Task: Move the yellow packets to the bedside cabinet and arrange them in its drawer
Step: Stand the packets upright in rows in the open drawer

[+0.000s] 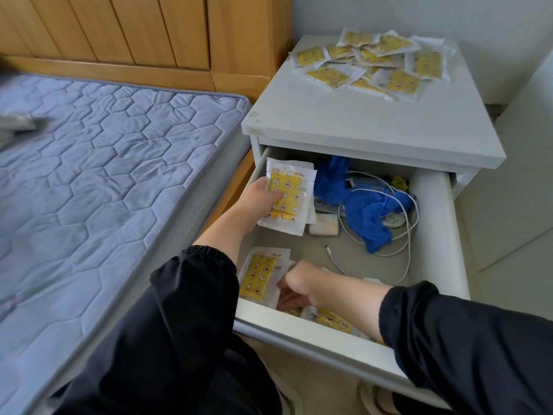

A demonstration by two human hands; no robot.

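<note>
A person's left hand (264, 196) grips a stack (289, 202) of yellow packets at the back left of the open drawer (440, 235). The right hand (302, 285), fingers curled, appears to pinch front packets (258, 275) at the drawer's front left. A heap (374, 61) lies on the cabinet (359, 121) above the drawer.

Room in my drawer (434, 235)
Middle floor (299, 244) is bare; blue cloth (371, 217) and white cable (408, 262) fill the right.

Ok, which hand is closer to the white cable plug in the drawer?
Right. The right hand is in front of the plug, at the front of the drawer; the left hand holds a packet further back on the left.
</note>
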